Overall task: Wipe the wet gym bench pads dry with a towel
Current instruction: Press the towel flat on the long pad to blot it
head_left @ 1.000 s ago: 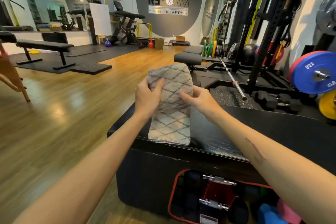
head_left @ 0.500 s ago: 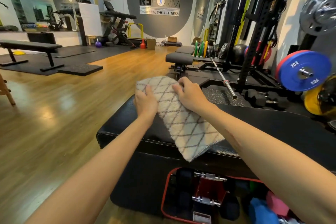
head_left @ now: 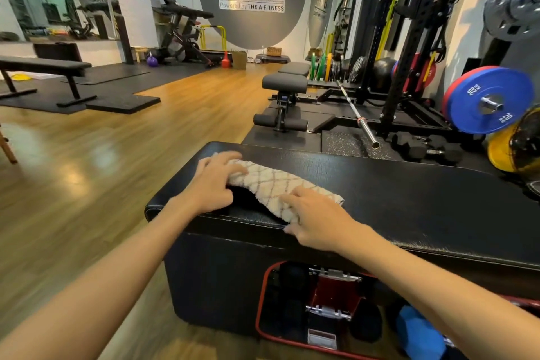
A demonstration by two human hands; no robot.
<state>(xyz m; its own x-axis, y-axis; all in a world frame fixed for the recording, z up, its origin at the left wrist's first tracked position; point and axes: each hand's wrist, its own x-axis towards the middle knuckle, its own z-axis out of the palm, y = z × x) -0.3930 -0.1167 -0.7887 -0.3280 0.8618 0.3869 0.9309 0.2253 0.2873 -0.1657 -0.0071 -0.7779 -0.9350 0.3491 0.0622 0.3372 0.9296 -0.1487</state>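
A: Where is the towel (head_left: 280, 187)?

B: It lies on the black padded surface (head_left: 409, 196), near its left end, running from the far left down to the near edge. It is cream with a thin diamond pattern, and it is bunched lengthways, not spread flat.

A: And the grip on it?

B: The left hand (head_left: 214, 184) holds the far-left end, fingers curled over the cloth. The right hand (head_left: 314, 221) is at the near-right end, right at the surface's near edge, with its fingers laid over the cloth. Its thumb goes under the towel's edge, so it looks like a pinch, but the underside is hidden.

A: What else can't you make out?

B: The middle of the towel arches up between the hands, and the pad beneath it is in shadow. Whether the pad is wet there I cannot tell; the leather only shows a dull sheen. The right end of the surface is cut off by the picture's edge.

A: Around it?

B: Below the near edge, an opening with a red rim (head_left: 260, 301) holds dark gear, partly blurred. Beyond the far edge lie a barbell (head_left: 358, 117) and black dumbbells (head_left: 423, 149). A blue weight plate (head_left: 491, 101) is at the right, and a small adjustable bench (head_left: 285, 83) stands further back on the wooden floor (head_left: 87, 155).
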